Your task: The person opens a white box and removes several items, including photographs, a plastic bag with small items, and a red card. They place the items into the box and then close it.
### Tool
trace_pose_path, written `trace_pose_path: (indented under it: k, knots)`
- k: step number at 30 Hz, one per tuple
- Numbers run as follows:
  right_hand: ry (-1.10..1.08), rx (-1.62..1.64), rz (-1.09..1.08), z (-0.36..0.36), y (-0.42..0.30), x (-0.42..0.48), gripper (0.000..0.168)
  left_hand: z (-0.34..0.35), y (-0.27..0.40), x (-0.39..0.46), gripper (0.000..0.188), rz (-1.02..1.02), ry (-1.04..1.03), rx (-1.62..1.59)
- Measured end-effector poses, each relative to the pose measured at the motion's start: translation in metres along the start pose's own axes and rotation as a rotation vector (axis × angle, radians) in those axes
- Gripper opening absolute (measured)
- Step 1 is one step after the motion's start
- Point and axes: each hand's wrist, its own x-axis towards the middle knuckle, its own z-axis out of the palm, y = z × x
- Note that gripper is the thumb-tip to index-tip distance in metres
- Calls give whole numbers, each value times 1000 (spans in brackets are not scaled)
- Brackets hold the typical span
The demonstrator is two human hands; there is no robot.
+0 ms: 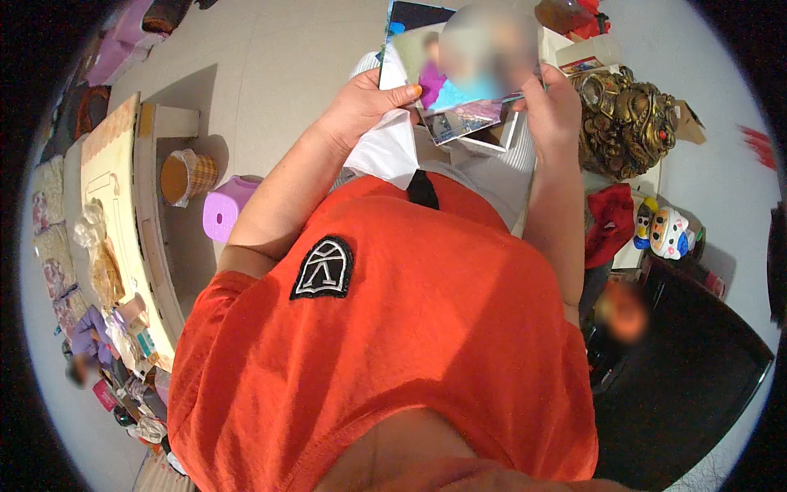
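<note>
Both hands hold a glossy printed photo (pixel 406 61) in front of my lap; it shows people in bright clothing and is partly blurred. My left hand (pixel 372 101) grips its left edge, thumb on top. At the right edge, my right hand (pixel 553 101) pinches it between thumb and fingers. A second, smaller photo (pixel 464 123) shows below the lower edge. A thin white tissue or cloth (pixel 384 147) hangs under my left hand toward my waist. Beneath the photos, a white-edged frame or shallow box (pixel 510 132) is partly hidden.
To the right stand a bronze-coloured toad figurine (pixel 633 123), a white painted figurine (pixel 670 234) and a black television screen (pixel 682 369). On the left are a cluttered cream table (pixel 114 160), a woven wastebasket (pixel 184 175) and a purple plastic stool (pixel 227 206).
</note>
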Motion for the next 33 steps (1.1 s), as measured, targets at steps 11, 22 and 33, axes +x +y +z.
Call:
trace_pose_path:
  k: [11, 22, 33]
  knots:
    - [289, 672, -72, -17, 8, 11, 16, 0, 2, -2, 17, 24, 30, -21]
    - [269, 672, -93, -21, 12, 11, 25, -2, 1, -1, 18, 21, 46, -43]
    - [225, 733, -145, -32, 11, 16, 33, -7, -3, 3, 22, 28, 80, -88]
